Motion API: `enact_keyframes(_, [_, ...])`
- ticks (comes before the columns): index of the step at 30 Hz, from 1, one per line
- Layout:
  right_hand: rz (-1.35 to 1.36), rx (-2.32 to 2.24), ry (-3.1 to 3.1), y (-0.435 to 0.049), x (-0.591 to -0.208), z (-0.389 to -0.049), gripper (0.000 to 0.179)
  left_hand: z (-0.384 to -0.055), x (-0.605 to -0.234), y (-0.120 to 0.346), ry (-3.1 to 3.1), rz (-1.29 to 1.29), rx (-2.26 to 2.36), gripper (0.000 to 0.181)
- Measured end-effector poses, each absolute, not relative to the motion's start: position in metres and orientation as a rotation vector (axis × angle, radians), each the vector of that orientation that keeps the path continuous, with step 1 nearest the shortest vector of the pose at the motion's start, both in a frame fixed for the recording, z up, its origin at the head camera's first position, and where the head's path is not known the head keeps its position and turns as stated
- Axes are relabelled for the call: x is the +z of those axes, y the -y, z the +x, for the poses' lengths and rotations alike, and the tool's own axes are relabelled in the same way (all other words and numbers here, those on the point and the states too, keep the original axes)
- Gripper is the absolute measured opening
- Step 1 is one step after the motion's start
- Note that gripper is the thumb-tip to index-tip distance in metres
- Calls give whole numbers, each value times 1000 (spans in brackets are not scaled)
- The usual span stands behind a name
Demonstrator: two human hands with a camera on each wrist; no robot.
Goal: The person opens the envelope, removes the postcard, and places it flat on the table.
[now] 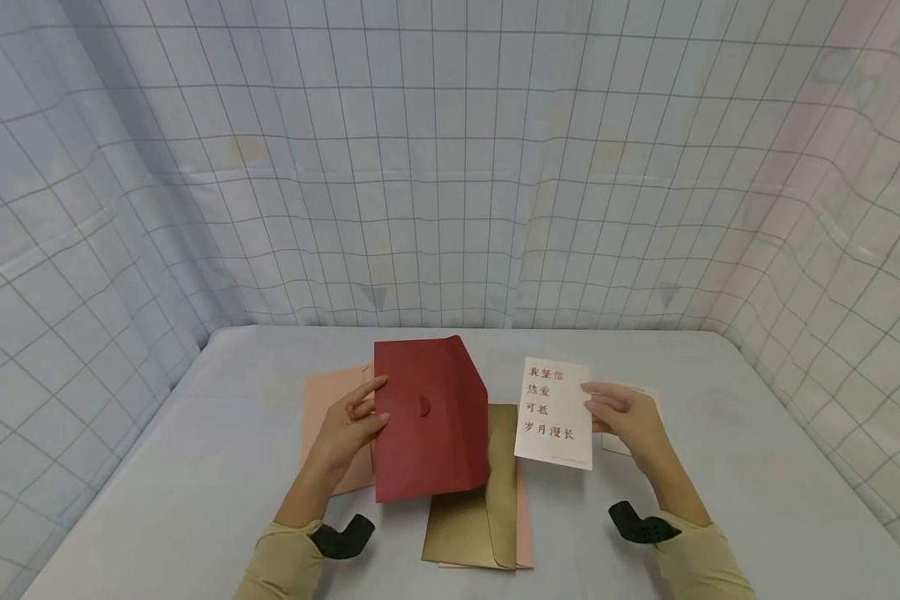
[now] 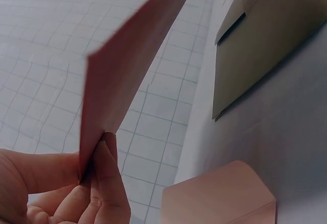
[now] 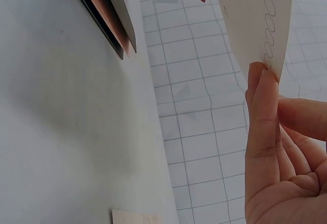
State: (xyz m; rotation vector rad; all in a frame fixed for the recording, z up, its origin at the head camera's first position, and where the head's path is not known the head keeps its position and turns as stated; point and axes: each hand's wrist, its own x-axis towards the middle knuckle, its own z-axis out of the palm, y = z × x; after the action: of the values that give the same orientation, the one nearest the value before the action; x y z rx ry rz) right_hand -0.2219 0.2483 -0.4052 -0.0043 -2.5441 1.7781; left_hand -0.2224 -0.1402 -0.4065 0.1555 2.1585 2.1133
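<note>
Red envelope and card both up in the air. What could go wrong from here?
1. The left grip pinches the red envelope at one side edge only, so it might twist or droop.
2. The right grip likewise has the printed white card by one edge; it could bend or slip.
3. In the head view the red envelope overlaps the gold envelope, so lowering it there might shift that one.

Right of the left grip, the red envelope partly hides the gold envelope and pink envelope, while the right grip and white card partly cover a second card, and bottom print left of that grip is too small to read.
</note>
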Motion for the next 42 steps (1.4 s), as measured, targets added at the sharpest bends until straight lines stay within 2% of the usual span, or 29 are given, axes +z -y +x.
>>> enact_keyframes(42, [-75,1833,2463,-276,-407,-224,48,-224,-400,165,-2162,94,2155,63])
